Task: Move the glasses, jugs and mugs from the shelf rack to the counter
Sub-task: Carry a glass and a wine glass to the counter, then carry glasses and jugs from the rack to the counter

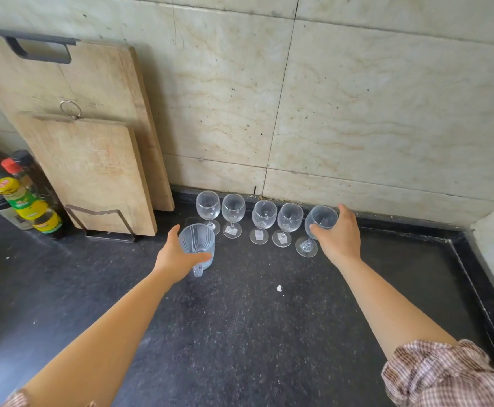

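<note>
Hands at frame centre: left hand (pixel 178 257) wraps the ribbed glass jug (pixel 197 245), right hand (pixel 338 233) cups the fifth wine glass (pixel 317 227); release each only once its base sits flat on the counter (pixel 254 333).

Single head-mounted wide-angle view, aimed forward and steeply down from above the counter (pixel 240 333). Faces the tiled wall (pixel 357 98) squarely, with the counter-wall junction crossing the frame at mid-height. Close range: both forearms enter from the bottom corners and reach toward centre frame. Field of coverage spans from the cutting boards (pixel 93 171) and bottles (pixel 25 201) at left to the raised counter edge at right. Straight lines bow visibly toward the frame edges. No second view supplied, so no shared region.
</note>
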The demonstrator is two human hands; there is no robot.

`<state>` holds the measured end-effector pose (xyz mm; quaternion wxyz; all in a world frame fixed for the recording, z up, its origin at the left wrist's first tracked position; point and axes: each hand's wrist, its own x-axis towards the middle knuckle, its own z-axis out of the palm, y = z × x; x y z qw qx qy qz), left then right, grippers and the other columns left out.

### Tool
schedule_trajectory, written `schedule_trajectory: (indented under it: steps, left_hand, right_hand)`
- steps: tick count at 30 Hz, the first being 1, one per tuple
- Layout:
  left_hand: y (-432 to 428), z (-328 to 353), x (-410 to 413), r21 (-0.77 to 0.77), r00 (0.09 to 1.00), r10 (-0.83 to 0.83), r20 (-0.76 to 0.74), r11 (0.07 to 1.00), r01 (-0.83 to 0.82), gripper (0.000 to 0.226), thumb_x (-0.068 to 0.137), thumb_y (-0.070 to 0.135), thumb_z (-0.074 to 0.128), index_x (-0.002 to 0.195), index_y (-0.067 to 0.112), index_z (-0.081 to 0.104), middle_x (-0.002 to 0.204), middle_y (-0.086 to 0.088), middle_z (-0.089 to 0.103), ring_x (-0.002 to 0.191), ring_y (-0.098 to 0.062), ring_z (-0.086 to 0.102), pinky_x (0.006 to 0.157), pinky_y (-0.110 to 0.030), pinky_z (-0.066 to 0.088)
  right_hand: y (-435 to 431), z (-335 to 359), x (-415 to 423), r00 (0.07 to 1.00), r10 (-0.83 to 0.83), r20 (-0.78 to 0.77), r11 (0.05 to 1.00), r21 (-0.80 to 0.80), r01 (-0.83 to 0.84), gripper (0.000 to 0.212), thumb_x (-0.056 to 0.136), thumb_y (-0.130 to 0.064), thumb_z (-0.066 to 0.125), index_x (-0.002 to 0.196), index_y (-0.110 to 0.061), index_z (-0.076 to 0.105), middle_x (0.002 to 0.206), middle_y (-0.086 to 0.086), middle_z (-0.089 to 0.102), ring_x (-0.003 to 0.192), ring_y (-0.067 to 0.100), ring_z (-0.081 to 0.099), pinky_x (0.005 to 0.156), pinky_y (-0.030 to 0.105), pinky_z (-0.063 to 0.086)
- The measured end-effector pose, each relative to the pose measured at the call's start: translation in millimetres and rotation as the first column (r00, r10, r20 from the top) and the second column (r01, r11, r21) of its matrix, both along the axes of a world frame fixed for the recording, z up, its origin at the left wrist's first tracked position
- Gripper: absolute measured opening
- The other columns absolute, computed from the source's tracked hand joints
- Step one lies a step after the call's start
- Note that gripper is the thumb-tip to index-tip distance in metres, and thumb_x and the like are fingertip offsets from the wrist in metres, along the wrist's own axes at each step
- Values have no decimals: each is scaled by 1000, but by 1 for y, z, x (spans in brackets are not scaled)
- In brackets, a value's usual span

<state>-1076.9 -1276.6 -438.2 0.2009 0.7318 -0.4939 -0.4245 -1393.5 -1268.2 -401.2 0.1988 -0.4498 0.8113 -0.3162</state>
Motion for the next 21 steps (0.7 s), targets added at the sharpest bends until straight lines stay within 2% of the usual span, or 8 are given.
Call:
schedule_trajectory:
  steps: [3, 5, 7, 9, 14, 18, 21]
  left_hand:
    - [10, 14, 9, -42, 999, 15, -28, 999, -16, 105, 69, 37, 81, 148, 25, 14, 152, -9, 34, 130, -30, 44, 95, -42, 45]
    - [21, 27, 16, -74, 999, 27, -19, 997, -28, 98, 71, 41, 78, 147, 24, 18, 152, -9, 33, 125, -28, 48, 84, -34, 47]
    - [36, 41, 24, -110, 999, 38, 9, 993, -37, 89, 75, 44, 74, 145, 23, 25, 148, -10, 38, 109, -21, 57, 74, -27, 47]
    - [56, 56, 37, -151, 996, 58, 62, 987, -48, 77, 78, 44, 69, 142, 21, 32, 140, -10, 46, 96, -18, 59, 70, -27, 47]
    - [116, 99, 90, -271, 969, 81, 232, 962, -16, 53, 87, 37, 57, 136, 21, 43, 134, -8, 50, 106, -22, 55, 72, -26, 39]
    - [194, 139, 161, -353, 925, 166, 343, 935, -37, 49, 90, 35, 54, 135, 19, 44, 135, -11, 48, 115, -29, 53, 89, -33, 42]
    - [267, 164, 218, -405, 873, 272, 405, 909, -95, 47, 91, 34, 51, 134, 17, 45, 134, -12, 49, 117, -31, 51, 93, -37, 41]
  right_hand:
    - [11, 14, 19, 996, 77, -55, 993, -80, -81, 66, 80, -26, 71, 137, -13, 40, 139, 5, 47, 124, 26, 49, 87, 34, 42]
    - [17, 23, 42, 984, 161, -73, 982, -91, -168, 58, 82, -27, 68, 133, -15, 44, 133, 4, 51, 117, 25, 53, 80, 33, 44]
    - [26, 32, 72, 966, 249, -71, 963, -88, -255, 52, 83, -29, 67, 129, -16, 47, 128, 2, 53, 107, 22, 55, 75, 32, 42]
    - [38, 41, 108, 931, 359, -67, 929, -74, -363, 52, 84, -32, 65, 130, -16, 47, 128, 2, 53, 105, 20, 55, 76, 31, 41]
    - [74, 63, 201, 790, 608, -74, 788, -58, -612, 49, 88, -36, 59, 132, -18, 49, 133, 2, 55, 117, 21, 54, 88, 32, 42]
    - [124, 93, 288, 637, 756, -150, 634, -75, -770, 50, 89, -38, 58, 133, -15, 49, 135, 2, 53, 122, 21, 50, 91, 30, 40]
    - [175, 114, 356, 530, 829, -181, 524, -83, -848, 52, 88, -39, 58, 134, -16, 49, 134, 3, 54, 122, 22, 50, 94, 32, 42]
